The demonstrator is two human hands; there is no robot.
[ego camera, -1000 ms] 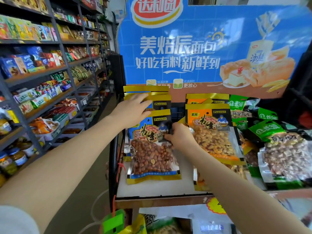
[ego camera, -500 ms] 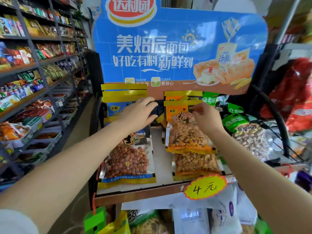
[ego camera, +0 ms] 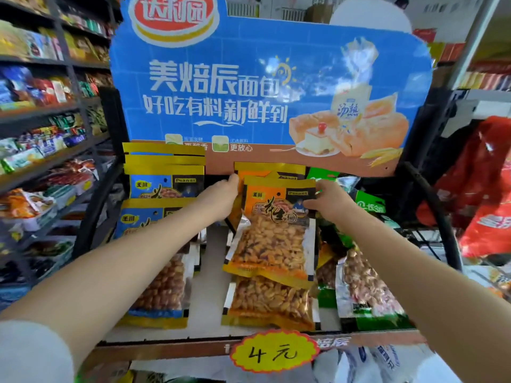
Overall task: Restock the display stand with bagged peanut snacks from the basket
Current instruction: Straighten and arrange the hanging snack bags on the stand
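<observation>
Orange peanut bag (ego camera: 272,230) at frame centre is pinched at its top corners by the left hand (ego camera: 218,200) and right hand (ego camera: 330,203), fingers curled on its edges, above another orange bag on the display stand (ego camera: 210,283), blue bags (ego camera: 163,183) left, green bags (ego camera: 367,286) right, store shelves (ego camera: 49,111) far left.

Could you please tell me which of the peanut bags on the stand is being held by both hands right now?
The front orange bag in the middle column: the left hand and right hand hold its top corners. The blue bags and green bags go untouched.
</observation>
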